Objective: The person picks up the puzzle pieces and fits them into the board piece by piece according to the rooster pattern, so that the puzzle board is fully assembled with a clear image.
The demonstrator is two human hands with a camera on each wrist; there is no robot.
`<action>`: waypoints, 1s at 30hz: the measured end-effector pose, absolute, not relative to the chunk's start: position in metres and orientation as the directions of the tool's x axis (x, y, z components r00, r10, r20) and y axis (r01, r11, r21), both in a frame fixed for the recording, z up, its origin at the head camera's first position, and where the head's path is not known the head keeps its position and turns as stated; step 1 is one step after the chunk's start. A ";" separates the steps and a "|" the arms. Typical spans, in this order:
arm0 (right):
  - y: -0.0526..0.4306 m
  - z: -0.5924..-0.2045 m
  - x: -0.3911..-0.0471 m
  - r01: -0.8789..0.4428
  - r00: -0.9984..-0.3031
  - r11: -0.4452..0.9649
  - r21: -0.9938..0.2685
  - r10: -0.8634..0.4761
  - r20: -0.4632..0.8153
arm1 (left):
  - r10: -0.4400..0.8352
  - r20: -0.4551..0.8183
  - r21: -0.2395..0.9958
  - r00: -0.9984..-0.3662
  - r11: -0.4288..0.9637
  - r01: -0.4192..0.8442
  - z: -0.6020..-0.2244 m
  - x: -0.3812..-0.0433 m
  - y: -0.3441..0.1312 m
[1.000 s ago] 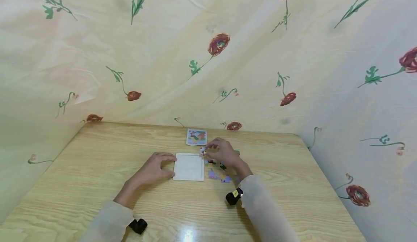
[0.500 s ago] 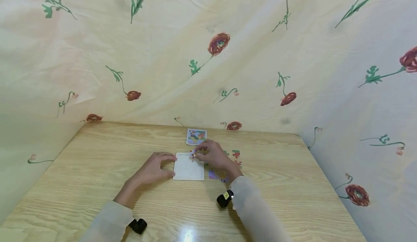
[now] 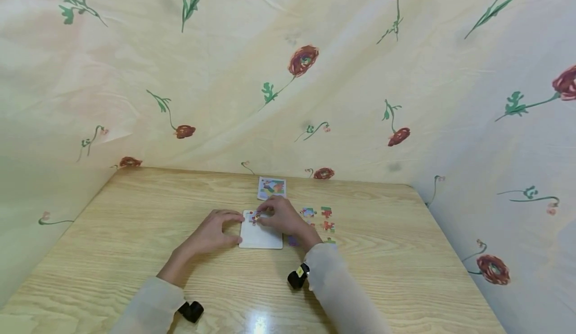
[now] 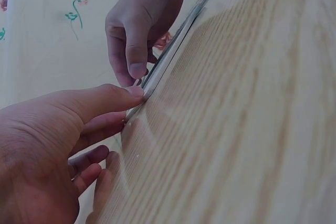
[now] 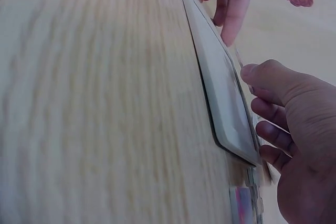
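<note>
Carried leftward from just beyond the right edge of the puzzle tray (image 3: 261,239), a jigsaw piece (image 3: 253,219) is now over the tray's far left part; whether it touches the floor of the tray, I cannot tell. The right hand (image 3: 282,219) has travelled with it and pinches it between thumb and fingers. Meanwhile the left hand (image 3: 211,234) stays put at the tray's left edge, its thumb and fingers set apart and touching that edge rather than closing around it. The white tray lies flat. Loose puzzle pieces (image 3: 328,226) lie to its right, some partly hidden by the right hand and wrist. Beyond the tray, near its far edge, is a picture card (image 3: 272,186). All rest on a wood-grain table (image 3: 135,214), with a flower-printed cloth (image 3: 225,74) hanging behind.
</note>
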State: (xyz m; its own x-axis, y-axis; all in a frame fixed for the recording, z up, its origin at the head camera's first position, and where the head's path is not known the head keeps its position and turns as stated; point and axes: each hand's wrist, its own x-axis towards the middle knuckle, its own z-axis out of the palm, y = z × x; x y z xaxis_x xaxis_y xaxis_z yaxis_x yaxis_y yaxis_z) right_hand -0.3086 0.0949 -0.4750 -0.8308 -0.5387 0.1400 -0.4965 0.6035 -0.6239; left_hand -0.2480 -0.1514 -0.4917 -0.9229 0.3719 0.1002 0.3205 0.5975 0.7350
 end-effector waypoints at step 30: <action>0.087 -0.484 -0.307 -0.495 -0.842 0.619 -0.610 -0.517 0.158 | 0.349 0.072 0.747 -0.935 0.602 0.282 -0.491 -0.248 -0.152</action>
